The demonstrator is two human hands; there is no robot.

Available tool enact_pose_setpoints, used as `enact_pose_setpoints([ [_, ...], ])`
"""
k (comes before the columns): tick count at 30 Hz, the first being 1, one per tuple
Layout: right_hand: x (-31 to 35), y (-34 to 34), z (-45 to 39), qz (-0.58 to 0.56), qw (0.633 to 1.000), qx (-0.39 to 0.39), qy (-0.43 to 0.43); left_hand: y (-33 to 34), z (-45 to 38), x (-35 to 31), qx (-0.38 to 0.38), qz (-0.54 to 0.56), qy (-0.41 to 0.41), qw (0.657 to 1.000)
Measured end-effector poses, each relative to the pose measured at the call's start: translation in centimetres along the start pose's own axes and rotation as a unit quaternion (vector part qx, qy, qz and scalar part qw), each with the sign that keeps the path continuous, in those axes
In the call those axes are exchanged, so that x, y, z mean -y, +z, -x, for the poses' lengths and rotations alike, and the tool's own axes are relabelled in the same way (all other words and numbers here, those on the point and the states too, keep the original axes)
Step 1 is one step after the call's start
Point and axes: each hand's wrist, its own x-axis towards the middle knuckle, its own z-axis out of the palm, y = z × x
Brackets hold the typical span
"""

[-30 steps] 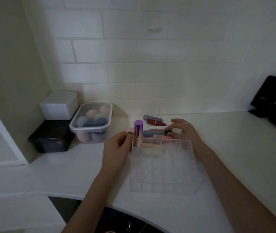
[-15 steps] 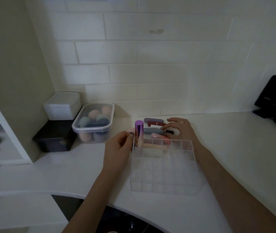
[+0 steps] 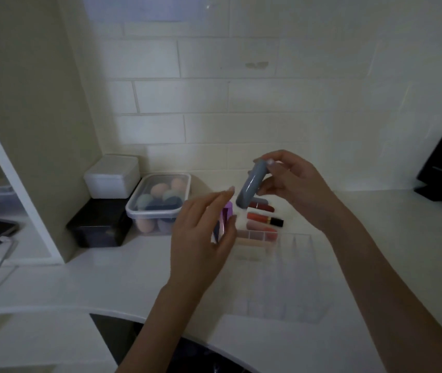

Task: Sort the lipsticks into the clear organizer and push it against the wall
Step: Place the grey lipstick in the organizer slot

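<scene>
From the head view, the right hand (image 3: 292, 184) pinches a grey-blue lipstick (image 3: 252, 184) between thumb and fingertips, lifted above the counter and tilted. The left hand (image 3: 203, 238) curls round the purple lipstick (image 3: 223, 224) at the clear organizer's (image 3: 289, 278) far-left corner. I judge the grey tube should be turned upright, then lowered straight into a free cell. Other lipsticks (image 3: 265, 219) lie just behind the organizer. No writing is legible.
</scene>
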Motion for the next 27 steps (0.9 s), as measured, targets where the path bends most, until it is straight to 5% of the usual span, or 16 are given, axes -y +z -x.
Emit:
enact_pose_setpoints([
  [9, 2.3, 1.6, 1.3, -0.031, 0.994, 0.098, 0.038, -0.5, 0.0, -1.1, -0.009, 0.03, 0.032, 0.999],
  [15, 2.4, 2.0, 1.3, -0.018, 0.995, 0.089, 0.036, -0.5, 0.4, -1.7, -0.027, 0.069, -0.06, 0.995],
  [21, 2.6, 1.2, 1.5, 0.005, 0.995, 0.087, 0.05, -0.9, 1.3, -1.1, -0.049, 0.043, -0.056, 0.996],
  [27, 2.6, 0.9, 1.5, 0.186, 0.971, 0.141, 0.049, -0.5, 3.7, 1.3, -0.032, 0.071, -0.22, 0.972],
])
